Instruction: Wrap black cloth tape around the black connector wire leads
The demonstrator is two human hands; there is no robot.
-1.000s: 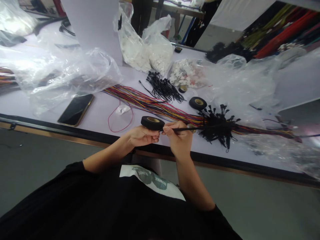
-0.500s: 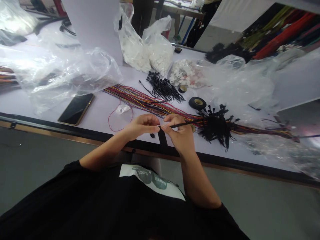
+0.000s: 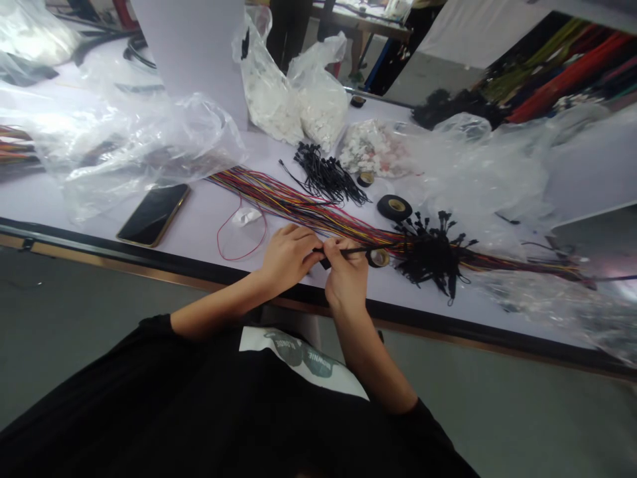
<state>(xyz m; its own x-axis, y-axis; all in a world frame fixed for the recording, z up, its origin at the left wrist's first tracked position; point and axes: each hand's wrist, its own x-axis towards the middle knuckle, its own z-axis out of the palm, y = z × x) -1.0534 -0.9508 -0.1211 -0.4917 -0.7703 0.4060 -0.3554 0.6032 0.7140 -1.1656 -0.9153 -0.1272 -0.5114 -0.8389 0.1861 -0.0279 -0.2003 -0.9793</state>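
My right hand pinches a thin black-wrapped cable between thumb and fingers. The cable runs right toward a bunch of black cable ends with small connectors. Close against it on the left, my left hand is closed with its fingertips at the cable's end. A short piece of black tape shows between the two hands; the rest of it is hidden by my fingers. Just right of my right hand is a small tape roll. Behind both hands lies a long bundle of coloured wires.
A phone and a loop of red wire lie to the left. Beyond the wires are a larger black tape roll, a pile of short black cables and plastic bags of white parts. The table's dark front edge runs before me.
The long tape strip that hung below the cable is now mostly out of sight. My left hand has turned palm-down over the cable's end, and my right hand has shifted slightly left, uncovering the small roll.
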